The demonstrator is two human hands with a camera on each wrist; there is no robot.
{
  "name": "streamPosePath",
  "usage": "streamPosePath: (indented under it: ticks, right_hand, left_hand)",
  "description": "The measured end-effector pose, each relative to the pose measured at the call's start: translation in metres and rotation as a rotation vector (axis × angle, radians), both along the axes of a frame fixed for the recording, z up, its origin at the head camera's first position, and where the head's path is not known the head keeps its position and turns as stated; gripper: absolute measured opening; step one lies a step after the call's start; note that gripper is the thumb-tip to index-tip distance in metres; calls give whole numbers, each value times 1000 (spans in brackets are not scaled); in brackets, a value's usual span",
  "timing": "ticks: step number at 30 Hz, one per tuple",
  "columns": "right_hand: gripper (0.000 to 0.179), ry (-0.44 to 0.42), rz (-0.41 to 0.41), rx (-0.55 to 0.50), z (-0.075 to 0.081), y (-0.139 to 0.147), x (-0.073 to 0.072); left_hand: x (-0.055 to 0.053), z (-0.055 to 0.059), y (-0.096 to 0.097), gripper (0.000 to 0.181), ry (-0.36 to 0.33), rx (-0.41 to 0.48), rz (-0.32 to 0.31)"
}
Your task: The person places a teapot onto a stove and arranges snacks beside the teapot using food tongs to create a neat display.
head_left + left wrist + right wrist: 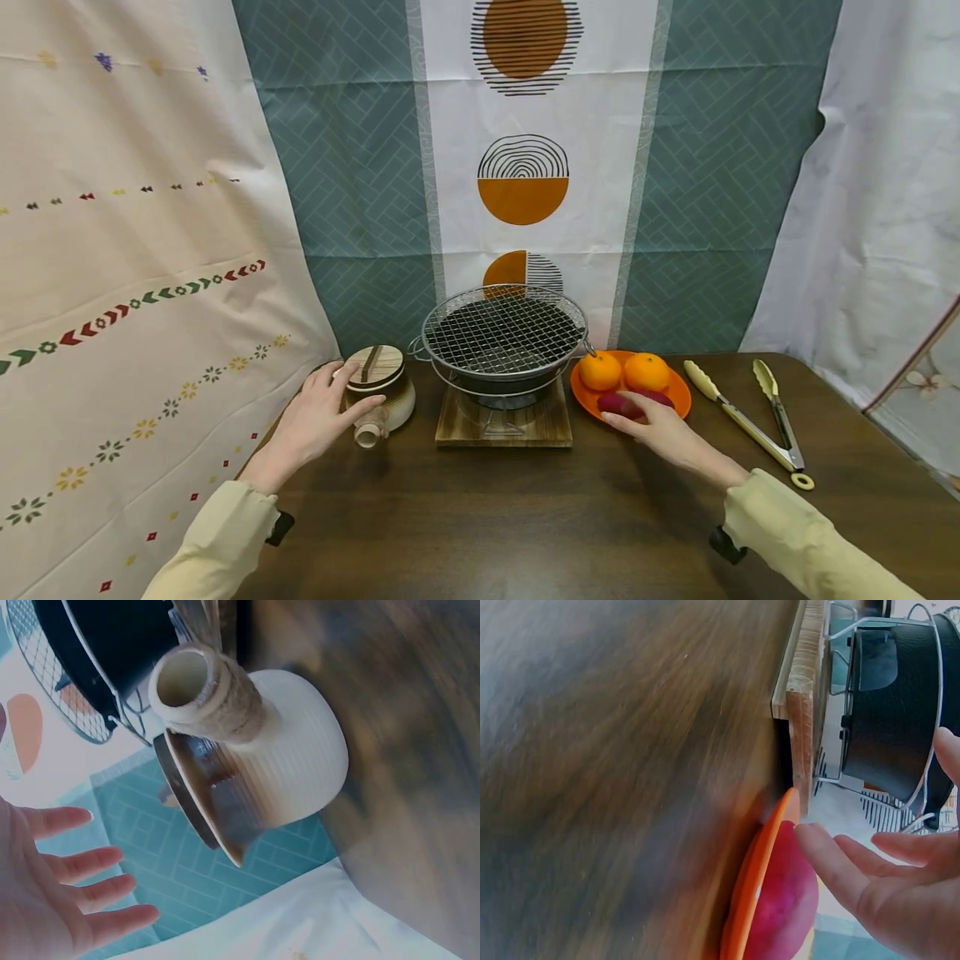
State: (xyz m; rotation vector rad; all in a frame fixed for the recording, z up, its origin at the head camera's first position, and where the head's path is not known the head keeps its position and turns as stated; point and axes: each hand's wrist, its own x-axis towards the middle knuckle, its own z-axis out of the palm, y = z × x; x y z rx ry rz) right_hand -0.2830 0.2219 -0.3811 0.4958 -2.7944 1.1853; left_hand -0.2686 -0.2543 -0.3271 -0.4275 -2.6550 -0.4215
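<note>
Over on the left, my left hand hovers beside a small side-handled clay pot with a wooden lid. Its fingers are spread and hold nothing; the left wrist view shows them apart from the pot, whose twine-wrapped handle points toward the camera. My right hand is over an orange plate, at a purple-red sweet potato. The right fingers are loosely extended, one fingertip right at the sweet potato's end. Two oranges lie behind it on the same plate.
Between the hands, a round tabletop grill with a wire mesh stands on a wooden board. Gold-tipped tongs lie spread at the right. Patterned curtains hang around the back and sides of the brown table.
</note>
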Motion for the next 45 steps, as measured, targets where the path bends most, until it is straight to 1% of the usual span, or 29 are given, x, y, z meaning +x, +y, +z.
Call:
streamPosePath:
  ticks: [3, 5, 12, 15, 18, 22, 28, 31, 33, 39, 41, 45]
  right_hand:
    - [66, -86, -11, -73, 0, -1, 0]
    - [66, -124, -12, -110, 0, -1, -1]
    - [64, -210, -11, -250, -3, -4, -5]
    - [65, -249, -4, -305, -2, -6, -6]
    - [66, -300, -13, -360, -1, -8, -6]
    - [66, -357, -13, -413, -2, -9, -8]
    - [67, -416, -39, -491, -4, -11, -11]
    - [69, -455, -33, -533, -4, -12, -12]
    - [70, -484, -25, -560, -4, -12, -13]
    - [69, -558, -11, -622, -5, -15, -18]
    - [68, -572, 0, -626, -6, -15, -19]
    - [68, -585, 25, -632, -9, -17, -20]
  left_hand:
    - [0, -1, -4, 74, -26, 24, 2]
    - [-1, -1, -7, 73, -44, 49, -5]
    - [-6, -4, -17, 67, -113, 166, -51]
    - [-7, -5, -20, 65, -150, 227, -51]
    - [-8, -5, -23, 60, -173, 296, -50]
    - [-9, -8, -28, 55, -200, 360, -28]
    - [-10, -12, -33, 56, -242, 360, 16]
    - [-10, -13, -34, 57, -282, 390, 33]
    - [-10, -13, -33, 58, -328, 447, 37]
    - [-11, -16, -32, 63, -474, 681, 22]
    - [-12, -18, -33, 66, -522, 753, 10]
    - [-14, -24, -37, 67, -625, 860, -12]
